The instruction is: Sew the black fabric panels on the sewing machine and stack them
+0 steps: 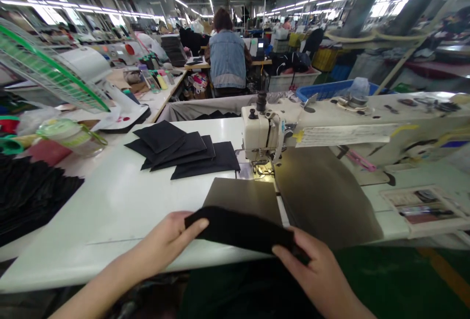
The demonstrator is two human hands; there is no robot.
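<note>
Right hand (pixel 312 265): lower right of centre; its fingers pinch the right end of the black cloth (pixel 238 231).
Left hand (pixel 179 235): lower left of centre; its fingers grip the opposite end, thumb on top.
Black cloth: one piece, bottom centre, bowed between two hands, probably gripped at both ends to keep its edge spread.
Grey-brown panels (pixel 323 196): two, centre and right of centre, on the pale tabletop (pixel 110 218); perhaps smooth support beside the needle (their material is hard to tell).
Black pieces (pixel 159 136): at least five, overlapping left of centre, seemingly fanned within easy reach.
Sewing machine (pixel 260 135): one, centre to right, its lamp lighting the needle area.
Fan (pixel 84 69): one, upper left, presumably angled for air.
Co-worker (pixel 227 59): one in a denim vest, upper centre, back turned.
</note>
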